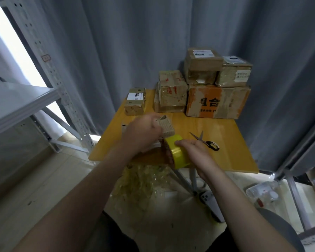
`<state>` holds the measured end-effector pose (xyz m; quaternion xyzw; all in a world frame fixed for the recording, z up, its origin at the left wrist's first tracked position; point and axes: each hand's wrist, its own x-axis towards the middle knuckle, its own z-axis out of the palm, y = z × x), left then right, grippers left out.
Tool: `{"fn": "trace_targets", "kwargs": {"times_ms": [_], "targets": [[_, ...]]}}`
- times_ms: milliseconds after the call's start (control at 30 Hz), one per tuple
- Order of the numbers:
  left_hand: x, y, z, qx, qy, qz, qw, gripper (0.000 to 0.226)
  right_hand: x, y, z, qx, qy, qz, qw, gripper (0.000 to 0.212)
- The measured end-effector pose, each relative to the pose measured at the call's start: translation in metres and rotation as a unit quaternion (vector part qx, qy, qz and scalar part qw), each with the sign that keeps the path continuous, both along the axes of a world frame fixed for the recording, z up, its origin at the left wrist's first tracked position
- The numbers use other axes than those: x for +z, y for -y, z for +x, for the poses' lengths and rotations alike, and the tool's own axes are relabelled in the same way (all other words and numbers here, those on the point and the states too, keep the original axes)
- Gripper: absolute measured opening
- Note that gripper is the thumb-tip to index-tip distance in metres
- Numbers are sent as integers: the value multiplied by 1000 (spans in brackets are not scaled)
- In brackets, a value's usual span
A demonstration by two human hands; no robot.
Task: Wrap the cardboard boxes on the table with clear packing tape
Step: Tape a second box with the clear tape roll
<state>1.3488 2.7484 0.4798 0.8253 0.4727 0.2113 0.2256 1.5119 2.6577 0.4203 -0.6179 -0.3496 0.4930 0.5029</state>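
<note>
My left hand (141, 132) grips a small cardboard box (166, 127) above the front of the yellow wooden table (225, 151). My right hand (195, 151) holds a roll of yellowish clear packing tape (176, 153) just below and right of that box. A short stretch of tape seems to run from the roll to the box, partly hidden by my left hand. Several taped cardboard boxes stand at the back of the table: a small one (135, 101) at the left, a stack (171, 91) in the middle, a large orange-printed one (217, 101) with two more on top.
Scissors (205, 140) lie on the table right of my hands. Crumpled used tape (144, 180) is heaped on the floor under the table's front edge. A phone (210, 202) lies on the floor. A metal shelf rack (49, 70) stands at left, grey curtains behind.
</note>
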Motion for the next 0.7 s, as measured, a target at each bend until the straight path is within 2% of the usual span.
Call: {"fn": "trace_targets", "kwargs": {"times_ms": [33,67,167,233,333,533,700], "targets": [[4,-7,-5,-19,6,72,997,47,3,2,-1,13,-2,8,1000,22],[3,-15,-9,-49,-13,95,994,63,3,3,-3,17,-2,15,1000,22],[-21,-46,-19,-84,-194,46,976,105,1,3,-9,21,6,29,999,22],[-44,-62,-24,-87,-221,25,971,104,-3,6,-14,16,15,33,999,25],[-64,-73,-27,-69,-201,81,974,89,-12,17,-23,3,23,52,998,28],[-63,-80,-24,-71,-208,57,974,91,-33,30,-47,12,45,18,999,38],[-52,-71,-22,-66,-236,65,967,92,-31,30,-48,-2,19,-24,1000,45]]}}
